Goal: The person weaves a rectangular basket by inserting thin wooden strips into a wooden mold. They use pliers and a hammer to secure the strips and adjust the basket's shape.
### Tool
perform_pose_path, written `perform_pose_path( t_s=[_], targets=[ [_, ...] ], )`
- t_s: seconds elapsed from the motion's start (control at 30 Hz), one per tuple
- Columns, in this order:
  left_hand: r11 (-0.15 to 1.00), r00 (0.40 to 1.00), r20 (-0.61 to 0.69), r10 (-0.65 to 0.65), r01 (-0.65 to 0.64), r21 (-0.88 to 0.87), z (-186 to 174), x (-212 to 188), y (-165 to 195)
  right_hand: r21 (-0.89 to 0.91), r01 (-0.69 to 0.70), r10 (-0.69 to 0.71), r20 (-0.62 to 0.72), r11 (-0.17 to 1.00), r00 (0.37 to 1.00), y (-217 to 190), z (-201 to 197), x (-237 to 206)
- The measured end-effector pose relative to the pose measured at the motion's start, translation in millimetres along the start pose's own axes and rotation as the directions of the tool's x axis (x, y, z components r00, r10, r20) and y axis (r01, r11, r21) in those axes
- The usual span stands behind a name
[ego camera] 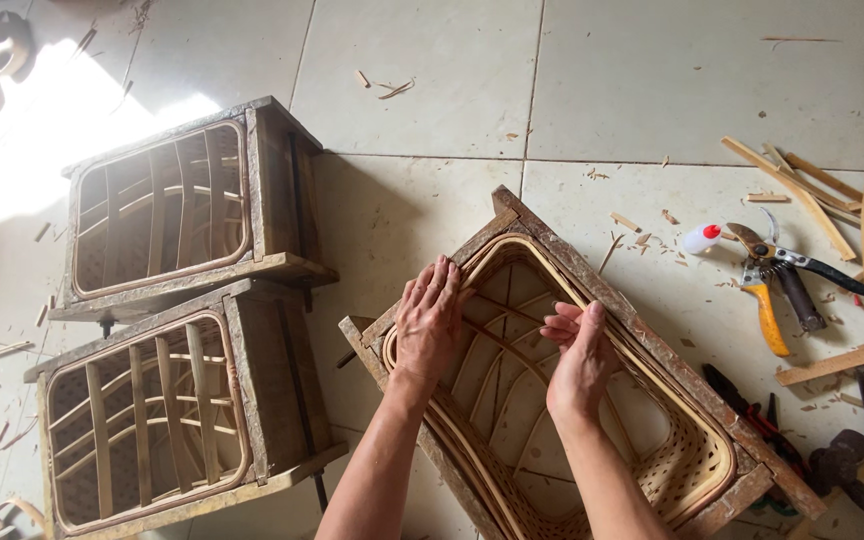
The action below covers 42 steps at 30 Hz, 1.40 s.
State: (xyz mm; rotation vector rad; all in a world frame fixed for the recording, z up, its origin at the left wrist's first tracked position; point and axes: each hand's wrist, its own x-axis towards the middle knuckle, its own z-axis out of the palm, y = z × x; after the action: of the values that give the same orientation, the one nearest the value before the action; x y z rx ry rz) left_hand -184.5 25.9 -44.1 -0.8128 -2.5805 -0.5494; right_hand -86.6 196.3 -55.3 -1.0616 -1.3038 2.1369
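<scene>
A rough wooden frame mould (652,350) lies on the tiled floor with a woven bamboo basket (562,440) set inside it. My left hand (428,318) lies flat with fingers spread on the basket's light rim strips at the frame's near-left corner. My right hand (580,352) is inside the opening, its fingers curled against the rim strip along the far side. Thin curved bamboo ribs cross the basket's base between the two hands.
Two more wooden moulds with baskets inside, one (177,210) and another (167,405), stand on the left. Pruning shears (777,275), a small white bottle with a red cap (700,238), bamboo strips (832,195) and dark hand tools (852,460) lie on the right. Wood chips litter the tiles.
</scene>
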Motion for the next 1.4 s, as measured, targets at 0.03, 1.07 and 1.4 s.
perform_pose_path(
  t_s=[0.03, 1.07, 1.4],
  targets=[
    [1.000, 1.000, -0.006, 0.000, 0.000, -0.003, 0.2, -0.1, 0.0, -0.006, 0.008, -0.009, -0.011, 1.000, 1.000, 0.2, 0.2, -0.3],
    [0.973, 0.985, -0.030, -0.170, 0.163, -0.162, -30.2, 21.4, 19.7, -0.494, 0.627, -0.630, 0.187, 0.603, 0.754, -224.4, -73.5, 189.2],
    [0.975, 0.980, 0.024, -0.198, 0.200, -0.093, -29.2, 26.8, 17.5, -0.949, 0.231, -0.342, 0.149, 0.214, 0.928, -212.4, -218.0, 342.4]
  ],
)
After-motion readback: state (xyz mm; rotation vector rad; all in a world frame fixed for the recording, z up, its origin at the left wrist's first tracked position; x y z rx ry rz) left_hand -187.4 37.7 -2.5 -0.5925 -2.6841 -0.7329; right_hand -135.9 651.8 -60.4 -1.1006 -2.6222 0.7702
